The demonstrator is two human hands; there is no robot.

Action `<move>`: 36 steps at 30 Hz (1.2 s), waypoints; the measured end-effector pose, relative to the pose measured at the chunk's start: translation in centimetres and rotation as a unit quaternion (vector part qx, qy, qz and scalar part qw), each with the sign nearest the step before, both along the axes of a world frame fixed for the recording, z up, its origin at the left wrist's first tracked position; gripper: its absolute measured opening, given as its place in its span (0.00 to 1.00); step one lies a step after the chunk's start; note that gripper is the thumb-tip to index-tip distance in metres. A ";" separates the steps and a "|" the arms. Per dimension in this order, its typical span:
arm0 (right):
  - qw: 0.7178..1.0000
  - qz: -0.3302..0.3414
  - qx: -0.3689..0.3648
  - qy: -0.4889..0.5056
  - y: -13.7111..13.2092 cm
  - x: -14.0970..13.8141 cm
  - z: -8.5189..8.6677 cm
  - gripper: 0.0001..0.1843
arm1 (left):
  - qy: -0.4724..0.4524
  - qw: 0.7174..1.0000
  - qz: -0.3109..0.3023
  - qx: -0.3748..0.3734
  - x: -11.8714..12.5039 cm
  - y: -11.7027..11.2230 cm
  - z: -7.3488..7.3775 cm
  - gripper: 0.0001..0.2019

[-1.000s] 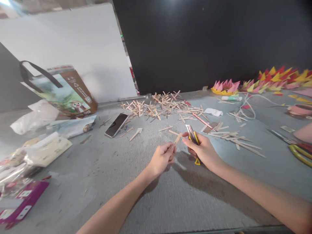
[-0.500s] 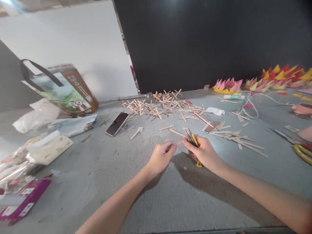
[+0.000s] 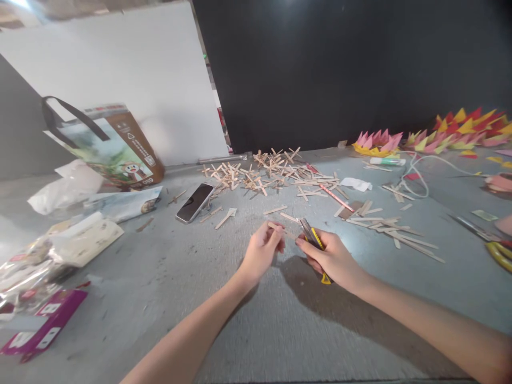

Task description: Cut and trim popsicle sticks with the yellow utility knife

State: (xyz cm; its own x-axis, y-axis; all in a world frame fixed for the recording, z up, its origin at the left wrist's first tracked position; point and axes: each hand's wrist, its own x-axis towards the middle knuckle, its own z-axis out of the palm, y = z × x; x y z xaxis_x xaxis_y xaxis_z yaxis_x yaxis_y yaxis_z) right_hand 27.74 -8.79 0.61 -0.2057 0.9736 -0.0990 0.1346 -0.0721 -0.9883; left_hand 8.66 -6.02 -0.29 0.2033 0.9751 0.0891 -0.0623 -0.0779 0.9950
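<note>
My left hand (image 3: 262,249) pinches a short thin wooden stick (image 3: 283,230) between thumb and fingers. The stick's right end reaches close to the fingertips of my right hand (image 3: 330,257). That hand is wrapped round a black and yellow utility knife (image 3: 312,234), its front end pointing up and away from me and its yellow tail below the palm. Whether the blade is out cannot be made out. Both hands are just above the grey table (image 3: 232,320). Past them lie loose wooden sticks (image 3: 276,209) and a large heap of wooden sticks (image 3: 256,176).
A phone (image 3: 195,202), a printed bag (image 3: 116,146) and plastic packaging (image 3: 86,240) are on the left. To the right lie more sticks (image 3: 400,232), a red pencil (image 3: 336,197), scissors (image 3: 476,229), a glue stick (image 3: 388,161), a white cable and folded paper crowns (image 3: 378,143). Another person's hand shows at the right edge.
My left hand has turned and opened its grip a little, so more of the stick shows. The knife has tilted slightly in my right hand. The view has shifted a little.
</note>
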 end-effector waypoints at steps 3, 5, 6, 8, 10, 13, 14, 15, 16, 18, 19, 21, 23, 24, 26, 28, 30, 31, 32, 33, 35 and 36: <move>0.998 0.020 0.043 -0.033 -0.1 -0.2 0.0 0.19 | 0.040 0.999 -0.012 0.022 0.7 -0.8 -0.4 0.17; 0.996 0.028 0.066 -0.051 -0.2 -0.1 0.1 0.17 | 0.039 0.999 -0.015 0.034 1.1 -1.2 -0.3 0.15; 0.995 0.028 0.072 -0.057 -0.2 0.0 0.2 0.15 | 0.031 0.999 -0.010 0.041 1.2 -1.3 -0.2 0.15; 0.994 0.031 0.076 -0.065 -0.5 0.3 0.3 0.13 | -0.003 0.999 0.006 0.049 1.2 -1.2 0.1 0.15; 0.992 0.044 0.086 -0.075 -0.7 0.6 0.4 0.15 | -0.036 0.999 0.007 0.038 0.8 -0.9 0.4 0.14; 0.984 0.066 0.120 -0.114 -0.8 1.0 0.5 0.12 | -0.025 0.999 -0.002 0.029 0.1 -0.5 0.7 0.12; 0.980 0.071 0.129 -0.131 -0.7 1.1 0.6 0.11 | -0.009 1.000 0.002 0.029 -0.1 -0.4 0.7 0.11; 0.977 0.073 0.136 -0.146 -0.6 1.2 0.6 0.12 | 0.010 0.999 0.007 0.031 -0.3 -0.4 0.8 0.12; 0.974 0.072 0.144 -0.160 -0.4 1.3 0.7 0.13 | 0.031 0.999 0.011 0.033 -0.4 -0.4 0.8 0.13; 0.968 0.058 0.167 -0.180 -0.2 1.4 0.8 0.17 | 0.065 0.997 0.012 0.036 -0.5 -0.5 0.7 0.17; 0.965 0.049 0.180 -0.184 -0.1 1.4 0.9 0.18 | 0.076 0.996 0.008 0.038 -0.6 -0.6 0.7 0.18; 0.962 0.038 0.196 -0.186 -0.2 1.4 0.9 0.21 | 0.085 0.996 -0.001 0.040 -0.5 -0.6 0.5 0.20; 0.959 0.036 0.206 -0.190 -0.4 1.4 0.8 0.23 | 0.083 0.996 -0.005 0.045 -0.5 -0.7 0.4 0.20; 0.957 0.036 0.213 -0.196 -0.5 1.3 0.7 0.23 | 0.083 0.995 -0.006 0.049 -0.4 -0.7 0.3 0.21; 0.949 0.033 0.230 -0.212 -0.8 1.2 0.7 0.23 | 0.081 0.995 -0.007 0.055 -0.4 -0.8 0.2 0.21; 0.944 0.032 0.242 -0.220 -1.0 1.0 0.7 0.23 | 0.077 0.996 -0.006 0.054 -0.3 -0.9 0.1 0.22; 0.945 0.032 0.240 -0.221 -1.1 0.9 0.9 0.23 | 0.075 0.996 -0.004 0.051 -0.3 -0.9 0.1 0.23; 0.946 0.032 0.237 -0.220 -1.1 0.8 1.0 0.23 | 0.075 0.996 -0.003 0.051 -0.3 -0.9 0.0 0.23; 0.947 0.032 0.234 -0.219 -1.1 0.8 1.0 0.23 | 0.074 0.996 -0.003 0.052 -0.3 -0.9 0.0 0.24; 0.948 0.032 0.231 -0.218 -1.1 0.8 1.1 0.23 | 0.072 0.996 -0.003 0.053 -0.3 -0.9 0.0 0.24; 0.947 0.030 0.232 -0.219 -1.1 0.8 1.1 0.23 | 0.068 0.996 -0.003 0.056 -0.2 -1.0 0.0 0.25; 0.947 0.030 0.232 -0.219 -1.1 0.7 1.2 0.23 | 0.067 0.996 -0.004 0.056 -0.2 -1.0 -0.1 0.25</move>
State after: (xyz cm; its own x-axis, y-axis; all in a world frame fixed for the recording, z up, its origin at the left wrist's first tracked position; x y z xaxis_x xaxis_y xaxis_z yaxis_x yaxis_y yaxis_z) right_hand 28.48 -9.92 1.76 -0.2995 0.9213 0.2482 0.5298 0.3769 -0.7598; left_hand 8.48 -6.99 -0.34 0.2276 0.9590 0.1688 0.0690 -0.1888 0.9796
